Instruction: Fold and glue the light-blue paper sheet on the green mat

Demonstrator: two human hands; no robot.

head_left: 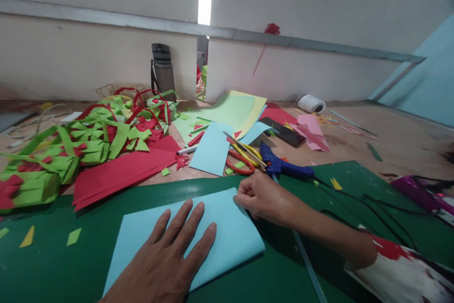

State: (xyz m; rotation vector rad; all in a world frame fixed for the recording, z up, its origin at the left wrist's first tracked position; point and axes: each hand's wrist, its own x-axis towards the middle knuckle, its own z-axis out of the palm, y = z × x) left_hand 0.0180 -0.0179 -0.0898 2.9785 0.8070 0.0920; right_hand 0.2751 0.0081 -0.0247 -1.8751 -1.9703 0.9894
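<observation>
A folded light blue paper sheet (227, 232) lies on the green cutting mat (71, 265) in front of me. My left hand (166, 260) rests flat on the sheet, fingers stretched out and spread. My right hand (262, 196) is curled in a loose fist at the sheet's far right corner, its fingers pinched on the paper's edge. A thin light blue paper strip (307, 265) runs across the mat under my right forearm.
Beyond the mat lie scissors with red and yellow handles (243, 154), a blue glue gun (283, 166) with its black cord, a smaller blue sheet (213, 149), red sheets (124, 170), a heap of green and red paper pieces (88, 137), a black phone (283, 133), a grey bottle (163, 71) and a tape roll (311, 103).
</observation>
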